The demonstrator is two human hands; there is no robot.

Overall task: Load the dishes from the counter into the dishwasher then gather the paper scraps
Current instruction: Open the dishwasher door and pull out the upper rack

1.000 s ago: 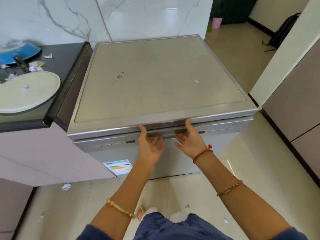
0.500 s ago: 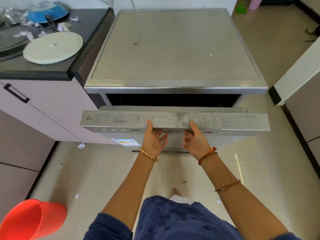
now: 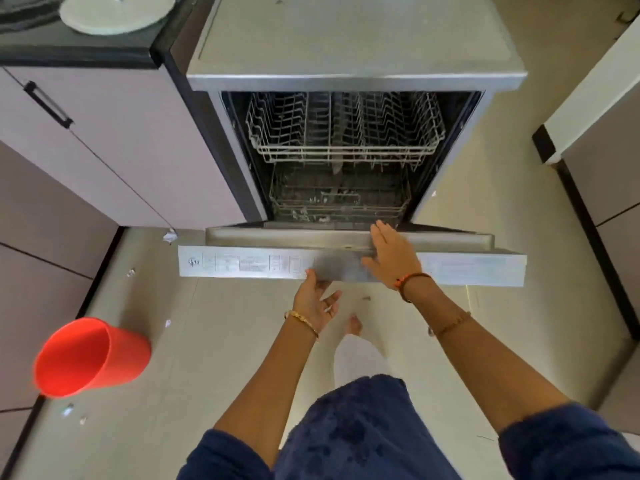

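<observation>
The steel dishwasher (image 3: 346, 46) stands open, its door (image 3: 242, 263) folded almost flat toward me. Inside I see an upper wire rack (image 3: 346, 133) and a lower wire rack (image 3: 339, 199); I make out no dishes in either. My right hand (image 3: 389, 254) lies flat on the door's top edge, fingers straight. My left hand (image 3: 313, 301) is just under the door's front edge, fingers loosely spread, thumb touching the edge. A pale round plate (image 3: 117, 10) sits on the dark counter (image 3: 79, 50) at the upper left. Paper scraps (image 3: 169, 235) lie scattered on the floor.
A red bucket (image 3: 88, 356) lies tilted on the tiled floor at the left. Pale cabinet fronts with a black handle (image 3: 48, 103) flank the dishwasher on the left. A wall and cabinet panels (image 3: 602, 161) close in on the right. My foot (image 3: 355, 325) is below the door.
The dishwasher door has swung from barely cracked to almost fully down. My right hand moved on top of the door; my left hand slipped below its edge. My view tilted down.
</observation>
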